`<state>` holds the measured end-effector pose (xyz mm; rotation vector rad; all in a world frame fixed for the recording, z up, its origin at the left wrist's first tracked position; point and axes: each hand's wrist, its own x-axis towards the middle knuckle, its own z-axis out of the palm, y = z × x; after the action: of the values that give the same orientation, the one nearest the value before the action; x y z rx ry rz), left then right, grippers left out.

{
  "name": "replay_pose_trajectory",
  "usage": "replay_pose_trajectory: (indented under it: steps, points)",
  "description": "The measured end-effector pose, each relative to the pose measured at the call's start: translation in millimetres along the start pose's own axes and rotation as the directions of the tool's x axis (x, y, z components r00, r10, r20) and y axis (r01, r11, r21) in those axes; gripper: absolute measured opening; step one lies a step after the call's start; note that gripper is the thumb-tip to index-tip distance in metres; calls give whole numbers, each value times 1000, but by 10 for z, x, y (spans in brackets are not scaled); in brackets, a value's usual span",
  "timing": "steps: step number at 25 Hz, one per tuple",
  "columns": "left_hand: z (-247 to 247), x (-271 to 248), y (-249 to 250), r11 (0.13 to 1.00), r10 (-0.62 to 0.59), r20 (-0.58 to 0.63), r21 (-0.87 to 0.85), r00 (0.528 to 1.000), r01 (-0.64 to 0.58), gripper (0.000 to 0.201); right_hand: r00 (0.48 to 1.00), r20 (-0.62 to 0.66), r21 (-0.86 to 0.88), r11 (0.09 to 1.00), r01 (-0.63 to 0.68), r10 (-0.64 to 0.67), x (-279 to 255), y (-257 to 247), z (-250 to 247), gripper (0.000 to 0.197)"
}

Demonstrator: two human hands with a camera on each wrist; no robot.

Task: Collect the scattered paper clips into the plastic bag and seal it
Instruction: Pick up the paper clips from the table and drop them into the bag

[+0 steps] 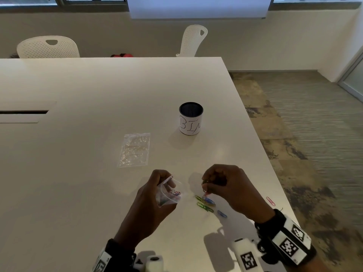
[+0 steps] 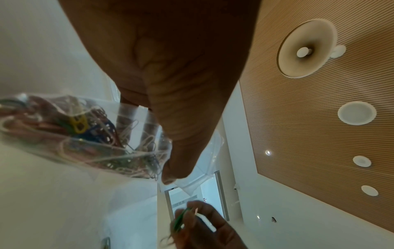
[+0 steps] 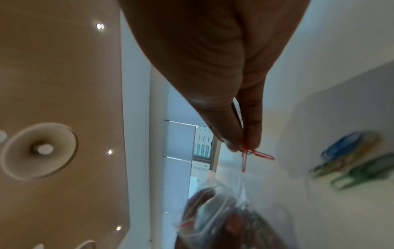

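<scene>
Red paper clip (image 3: 259, 154), green and blue clips (image 1: 205, 204) on white table (image 1: 98, 91) — black-and-white wristband markers (image 1: 288, 246).

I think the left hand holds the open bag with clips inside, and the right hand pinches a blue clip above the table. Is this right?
Not quite: the clip pinched by the right hand is red, as the right wrist view shows. The left hand does hold the open bag with clips inside.

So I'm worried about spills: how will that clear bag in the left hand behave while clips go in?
The plastic bag looks thin and floppy: it sags and creases where the left hand pinches its rim. Its mouth probably won't stay open unaided. The paper clips in the bag pool at the bottom, so it likely swings if jostled.
</scene>
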<state>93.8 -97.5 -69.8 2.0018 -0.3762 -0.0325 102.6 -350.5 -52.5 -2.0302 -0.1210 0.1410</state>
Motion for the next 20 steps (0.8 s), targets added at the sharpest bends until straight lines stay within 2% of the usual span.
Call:
replay_pose_trajectory:
  steps: [3,6,8,11,16,20]
  points:
    - [1,2,-23,1000,-2,11,-16,1000,2,44,998,-53,269,963,28,-14,-31,-279,87,13]
    - [6,2,-1,999,-1,19,-39,1000,1,45,988,-130,322,939,120,-82,-26,-452,260,13]
    - [1,3,12,999,-8,16,-45,1000,8,45,978,-158,254,952,171,-134,-14,-480,411,12]
    - [-15,6,-8,1000,2,29,-27,1000,-1,47,965,-132,88,967,241,-229,2,-431,575,10]
    - [-45,-12,-6,1000,20,0,-13,1000,-20,47,950,36,-83,946,313,-311,18,-441,504,19]
    - [-63,-29,-5,1000,6,-6,-3,1000,-6,45,934,124,-128,928,350,-335,53,-536,433,20]
